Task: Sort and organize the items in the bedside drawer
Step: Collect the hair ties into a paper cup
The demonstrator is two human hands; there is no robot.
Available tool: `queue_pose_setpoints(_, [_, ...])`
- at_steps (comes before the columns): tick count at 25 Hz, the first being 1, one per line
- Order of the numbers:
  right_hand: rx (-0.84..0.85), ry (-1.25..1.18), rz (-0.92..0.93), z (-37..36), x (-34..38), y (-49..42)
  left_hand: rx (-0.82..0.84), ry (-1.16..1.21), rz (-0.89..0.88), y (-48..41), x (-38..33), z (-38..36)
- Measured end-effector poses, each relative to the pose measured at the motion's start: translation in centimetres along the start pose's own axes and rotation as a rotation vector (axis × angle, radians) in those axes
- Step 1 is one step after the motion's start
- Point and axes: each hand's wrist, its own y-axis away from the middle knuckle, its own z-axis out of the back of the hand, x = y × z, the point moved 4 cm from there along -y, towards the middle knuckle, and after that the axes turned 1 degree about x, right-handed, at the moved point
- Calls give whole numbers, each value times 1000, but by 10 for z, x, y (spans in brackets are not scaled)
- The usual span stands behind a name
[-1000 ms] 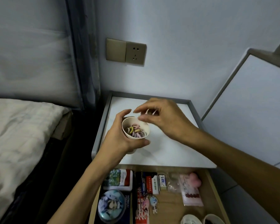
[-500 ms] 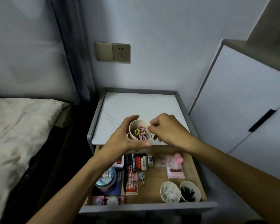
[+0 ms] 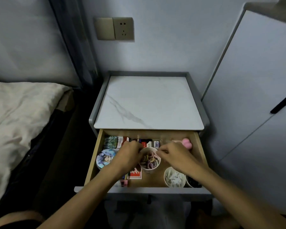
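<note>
Grey walls close round a bedside cabinet, and its drawer stands pulled out toward the person. At the centre, the left hand curls its fingers round the left side of a paper cup filled with coloured hair ties. The right hand meets the cup's right rim with bent fingertips; I cannot tell whether they pinch the rim or only touch it.

The cup therefore sits directly between the two hands, upright and mouth up, its long axis vertical, low over the middle of the drawer. Whether its base already rests on the wood is hidden.

The coming move turns on where the open wood lies. It is toward the person and slightly right of the cup, just left of the white-filled cup. The dark-filled cup touches that one in the front right corner. The right hand is nearer this spot, so I judge the cup should come down level there, beside its fellows.

Counted:
- three cups, one held and two standing
- one round tin left of the left hand
- one red card pack by the left wrist
- one pink item at the back right
- a row of small boxes along the back, too crowded to count
</note>
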Motion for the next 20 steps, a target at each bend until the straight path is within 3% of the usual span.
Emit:
queue_pose_setpoints(5, [-115,-89,-126,6,-51,2,198,99,114,-5,24,-50])
queue_pose_setpoints(16, [284,-128,-29,-18,-49,20,278,-30,43,-8,31,-79])
queue_pose_setpoints(20, [436,72,23,-33,-39,37,230,67,85,-3,28,-64])
